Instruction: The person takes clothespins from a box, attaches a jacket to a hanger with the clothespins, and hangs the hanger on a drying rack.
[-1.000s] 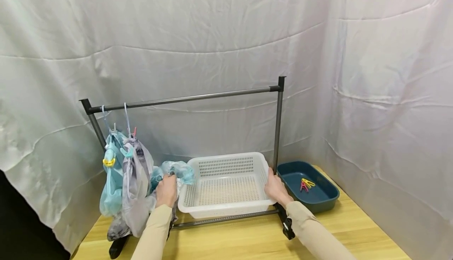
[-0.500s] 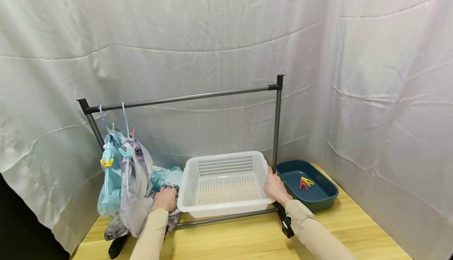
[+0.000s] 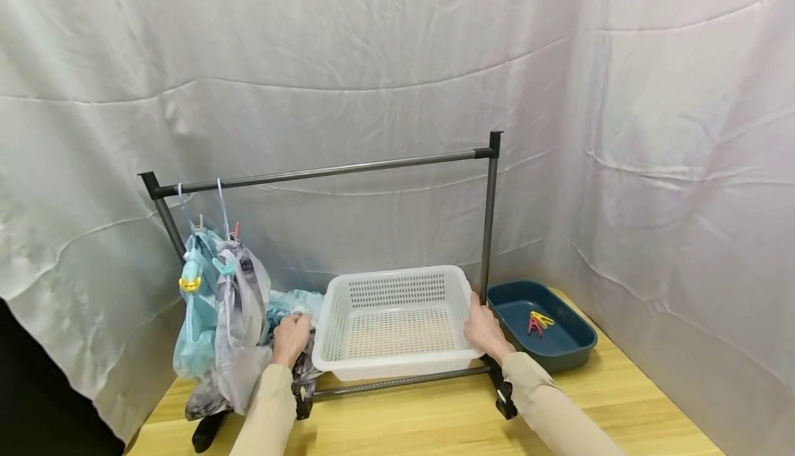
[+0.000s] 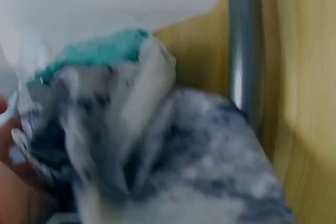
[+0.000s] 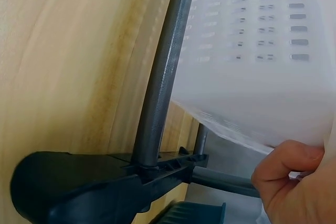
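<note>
My right hand (image 3: pixel 484 328) grips the right rim of a white slotted plastic basket (image 3: pixel 397 357); in the right wrist view the curled fingers (image 5: pixel 294 156) are at its edge. My left hand (image 3: pixel 290 340) is at a heap of garments left of the basket, its fingers bent and partly hidden. The heap has a teal garment (image 3: pixel 292 302) behind the hand and a grey-white tie-dyed one (image 3: pixel 306 366) in front. Close up, the left wrist view has the tie-dyed garment (image 4: pixel 199 150) with fingers at its left edge; I cannot tell whether they grip it.
A dark clothes rack (image 3: pixel 354 167) stands around the basket. From its left end hang a light blue garment (image 3: pixel 197 325) and a grey-white one (image 3: pixel 239 325), both clipped on hangers. A dark teal tub (image 3: pixel 571 356) at right holds a yellow clothespin (image 3: pixel 543 319) and a pink one (image 3: pixel 533 326).
My left hand first moved down with the teal garment, away from the basket's left rim, then rose slightly over the heap. The right hand has stayed on the basket rim.
</note>
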The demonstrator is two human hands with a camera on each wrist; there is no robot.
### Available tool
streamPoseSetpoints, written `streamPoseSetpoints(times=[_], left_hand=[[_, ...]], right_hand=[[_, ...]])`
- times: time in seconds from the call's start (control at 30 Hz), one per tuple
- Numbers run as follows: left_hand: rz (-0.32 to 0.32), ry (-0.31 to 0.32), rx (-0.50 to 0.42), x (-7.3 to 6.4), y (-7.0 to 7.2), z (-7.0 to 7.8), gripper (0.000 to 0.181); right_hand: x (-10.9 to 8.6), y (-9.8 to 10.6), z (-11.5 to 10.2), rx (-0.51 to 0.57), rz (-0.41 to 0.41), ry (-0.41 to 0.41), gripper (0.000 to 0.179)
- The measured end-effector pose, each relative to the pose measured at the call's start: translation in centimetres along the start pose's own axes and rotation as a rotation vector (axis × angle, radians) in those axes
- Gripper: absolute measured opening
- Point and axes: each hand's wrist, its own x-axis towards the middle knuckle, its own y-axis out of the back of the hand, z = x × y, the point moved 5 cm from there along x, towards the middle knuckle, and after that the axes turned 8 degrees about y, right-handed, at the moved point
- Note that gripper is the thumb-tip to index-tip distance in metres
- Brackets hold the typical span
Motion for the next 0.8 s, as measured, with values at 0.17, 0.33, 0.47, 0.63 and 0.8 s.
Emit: streamPoseSetpoints(times=[0.17,0.33,0.47,0.63,0.8], left_hand=[[0.293,-0.132,0.011,-0.9,0.5,2.4,0.018],[0.158,-0.302,0.17,-1.3,-1.2,3.7,0.031],[-0.079,-0.161,0.232,-1.4,-2.4,2.8,0.052],[-0.249,-0.029,0.254,-1.5,-3.0,1.8,0.072],[-0.249,-0.059,0.287,-1.8,-2.9,2.3,0.068]], right_hand=[[0.0,0.5,0.2,0.015,-0.008,-0.009,0.068],[0.3,0.8,1.1,-0.003,-0.008,-0.017,0.068],[0.4,0.9,1.4,-0.015,-0.014,-0.015,0.068],[0.3,0.9,1.5,-0.025,-0.017,-0.008,0.069],[0.2,1.0,1.6,-0.061,-0.023,-0.01,0.067]])
